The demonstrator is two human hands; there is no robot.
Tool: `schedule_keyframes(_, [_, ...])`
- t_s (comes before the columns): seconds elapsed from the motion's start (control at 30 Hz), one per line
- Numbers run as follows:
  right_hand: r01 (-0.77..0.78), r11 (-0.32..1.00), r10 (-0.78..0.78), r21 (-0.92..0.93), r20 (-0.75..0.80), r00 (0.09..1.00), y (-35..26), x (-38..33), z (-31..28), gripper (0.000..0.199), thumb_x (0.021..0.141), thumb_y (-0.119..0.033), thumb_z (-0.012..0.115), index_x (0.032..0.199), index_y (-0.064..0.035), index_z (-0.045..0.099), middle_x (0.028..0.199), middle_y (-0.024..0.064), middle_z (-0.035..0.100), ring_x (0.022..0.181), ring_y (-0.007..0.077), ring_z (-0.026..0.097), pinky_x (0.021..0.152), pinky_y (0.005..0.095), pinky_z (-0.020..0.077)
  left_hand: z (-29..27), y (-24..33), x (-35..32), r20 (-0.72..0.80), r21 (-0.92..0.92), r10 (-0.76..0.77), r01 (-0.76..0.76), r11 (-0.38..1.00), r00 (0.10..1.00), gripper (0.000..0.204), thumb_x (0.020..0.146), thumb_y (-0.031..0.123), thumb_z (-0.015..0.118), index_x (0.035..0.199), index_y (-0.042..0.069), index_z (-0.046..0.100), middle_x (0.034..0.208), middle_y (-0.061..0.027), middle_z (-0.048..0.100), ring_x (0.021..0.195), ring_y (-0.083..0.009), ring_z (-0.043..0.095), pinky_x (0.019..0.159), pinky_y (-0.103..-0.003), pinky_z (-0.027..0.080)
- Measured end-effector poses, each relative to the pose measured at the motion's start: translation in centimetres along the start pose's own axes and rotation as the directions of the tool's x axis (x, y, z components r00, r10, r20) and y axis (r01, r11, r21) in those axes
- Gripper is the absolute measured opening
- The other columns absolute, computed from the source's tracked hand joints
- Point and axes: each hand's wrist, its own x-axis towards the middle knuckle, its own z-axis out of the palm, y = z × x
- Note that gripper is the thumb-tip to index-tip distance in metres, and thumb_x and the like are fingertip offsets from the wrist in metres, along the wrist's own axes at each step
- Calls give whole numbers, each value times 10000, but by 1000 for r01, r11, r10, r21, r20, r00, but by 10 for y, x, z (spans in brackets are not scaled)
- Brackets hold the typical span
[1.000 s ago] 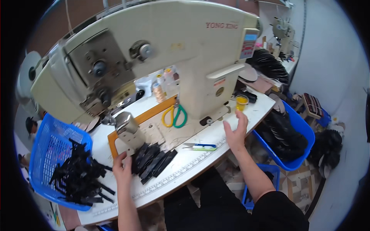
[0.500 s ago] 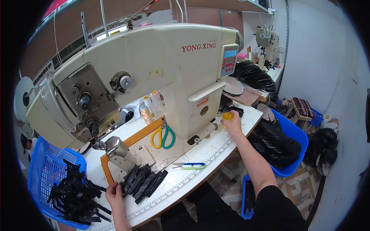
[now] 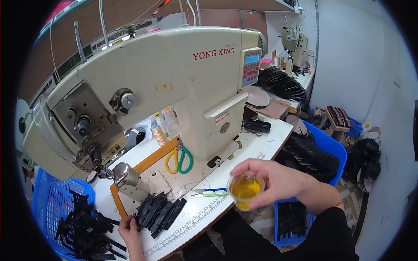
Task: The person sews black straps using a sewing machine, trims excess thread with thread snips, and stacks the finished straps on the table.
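My right hand (image 3: 278, 180) is closed round a small clear cup (image 3: 237, 203) of yellow liquid, raised in front of the table's near edge. On the table's left side, my left hand (image 3: 130, 232) has its fingers curled together against the end of a row of black strips (image 3: 160, 213); what they pinch, if anything, is hidden. Above those strips stands the metal post (image 3: 129, 179) of a big cream sewing machine (image 3: 185, 78). Thread snips (image 3: 213, 192) lie just left of the cup, and scissors with yellow and green handles (image 3: 186, 161) rest by the machine's base.
A blue basket (image 3: 48, 187) heaped with black strips (image 3: 87, 230) stands left of the table. To the right are a blue tub (image 3: 335, 150) of black pieces and a smaller blue basket (image 3: 283, 239). Thread cones (image 3: 159, 134) and a black object (image 3: 257, 126) sit on the tabletop.
My right hand has lifted the cup from the table's far right and brought it toward me and leftward. My left hand stays beside the black strips. The whole view has shifted slightly.
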Motion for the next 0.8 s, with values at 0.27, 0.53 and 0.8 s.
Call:
schedule_keyframes(0.27, [272, 935, -157, -227, 422, 893, -29, -21, 27, 668, 716, -174, 718, 1248, 4, 355, 1185, 125, 464, 1088, 173, 476, 865, 294, 425, 16, 7, -3, -2, -9, 27, -27, 1000, 1000, 115, 851, 58, 549, 926, -26, 571, 778, -29, 582, 626, -67, 494, 542, -192, 393])
schedule_keyframes(0.53, [302, 929, -200, -214, 397, 896, -14, -43, 9, 663, 716, -168, 719, 1247, 7, 362, 1178, 126, 473, 1085, 183, 480, 873, 304, 420, 23, -14, 4, 9, 3, -13, 13, 1000, 1000, 135, 852, 57, 554, 952, -32, 578, 820, -40, 591, 699, -83, 518, 635, -200, 420])
schedule_keyframes(0.8, [342, 915, -246, -213, 374, 894, -9, -49, -13, 658, 716, -162, 721, 1246, 9, 369, 1170, 126, 483, 1082, 193, 485, 881, 313, 416, 38, -16, 5, -14, 27, 72, -72, 997, 997, 139, 851, 57, 558, 956, -32, 579, 838, -44, 598, 735, -95, 539, 682, -207, 430])
